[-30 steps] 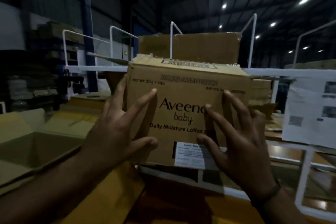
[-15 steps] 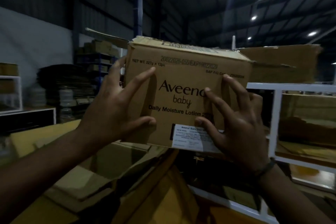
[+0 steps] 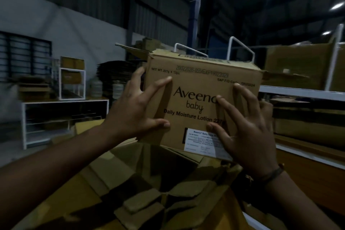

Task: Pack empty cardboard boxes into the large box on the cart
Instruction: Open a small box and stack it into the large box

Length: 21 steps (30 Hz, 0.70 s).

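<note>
A dim warehouse, seen from the head of a person packing boxes. In the centre of the frame both hands hold up a brown cardboard carton [image 3: 196, 80] printed "Aveeno baby Daily Moisture Lotion"; a white label [image 3: 203, 142] sits low on its front face. The left hand [image 3: 138, 110] lies over the carton's left front corner, fingers spread wide and tips pressed to the cardboard; the right hand [image 3: 246, 127] mirrors it at the right, fingers fanned and slightly arched, thumb near the label; a dark wristband [image 3: 274, 172] circles that wrist. Neither hand wraps round the carton; it seems to be squeezed between the two, which suits something light and empty, and leaves its underside free to go down first.

The carton is in the air, tilted a little, directly above the large box [image 3: 104, 170] that fills the bottom of the frame; this box is open, its flaps folded outward so nothing blocks the mouth; cardboard pieces [image 3: 141, 203] already lie in its dark interior. The cart beneath cannot be made out.

At middle left stands a white shelf rack [image 3: 63, 102]; at middle right a white metal frame [image 3: 298, 91] carries more cartons. Judging from the position, the carton is about to be lowered in.
</note>
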Motion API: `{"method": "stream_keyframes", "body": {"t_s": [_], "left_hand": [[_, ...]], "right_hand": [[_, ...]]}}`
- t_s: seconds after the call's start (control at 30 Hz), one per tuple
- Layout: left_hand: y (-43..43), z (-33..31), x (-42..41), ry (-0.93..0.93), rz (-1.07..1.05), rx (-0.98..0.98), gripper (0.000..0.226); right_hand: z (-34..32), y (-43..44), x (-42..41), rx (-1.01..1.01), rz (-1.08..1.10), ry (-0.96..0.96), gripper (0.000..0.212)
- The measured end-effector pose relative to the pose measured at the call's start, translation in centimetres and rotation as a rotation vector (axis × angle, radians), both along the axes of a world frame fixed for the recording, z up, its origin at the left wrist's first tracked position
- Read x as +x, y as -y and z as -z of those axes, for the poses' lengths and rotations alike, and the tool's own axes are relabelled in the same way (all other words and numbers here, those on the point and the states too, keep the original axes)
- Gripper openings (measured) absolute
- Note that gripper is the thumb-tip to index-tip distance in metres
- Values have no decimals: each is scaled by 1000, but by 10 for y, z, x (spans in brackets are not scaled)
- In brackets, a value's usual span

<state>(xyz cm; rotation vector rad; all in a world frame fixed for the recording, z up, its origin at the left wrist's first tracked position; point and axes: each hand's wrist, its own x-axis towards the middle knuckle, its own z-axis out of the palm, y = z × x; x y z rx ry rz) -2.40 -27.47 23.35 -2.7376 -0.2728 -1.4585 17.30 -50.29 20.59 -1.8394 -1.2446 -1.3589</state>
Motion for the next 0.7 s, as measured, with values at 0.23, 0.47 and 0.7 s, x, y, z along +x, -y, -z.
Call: {"method": "stream_keyframes", "body": {"t_s": [0.23,0.47,0.7], "left_hand": [[-62,17,-2,-26,-18,-73,114],[-153,33,1,-133,68,-99,113],[-241,56,16,-210,253,-130,116]], "right_hand": [[3,-62,-1,-100,7,-37,71],[27,-132,-31,-184,107,-175,81],[24,-177,-87,-395,362,-387,101]]}}
